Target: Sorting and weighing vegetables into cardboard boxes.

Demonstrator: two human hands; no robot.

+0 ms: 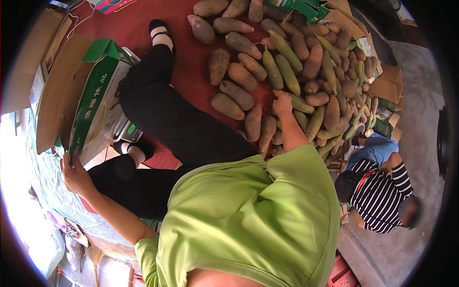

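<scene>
Carton [94, 100]: left hand [76, 177] pinching green edge | green gourd [301, 104]: right hand [283, 103] curled at tip, grip unclear

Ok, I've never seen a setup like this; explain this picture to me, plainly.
There is no machine here, just a person's two bare hands. A wide fisheye camera on the person's head looks down, so edges bend and their own green shirt fills the lower middle. The left hand holds the near edge of an open green-and-white box. The right hand touches a long green vegetable; whether it grips is hard to tell. Plump brown vegetables and more green ones lie heaped and scattered over the red floor.
</scene>
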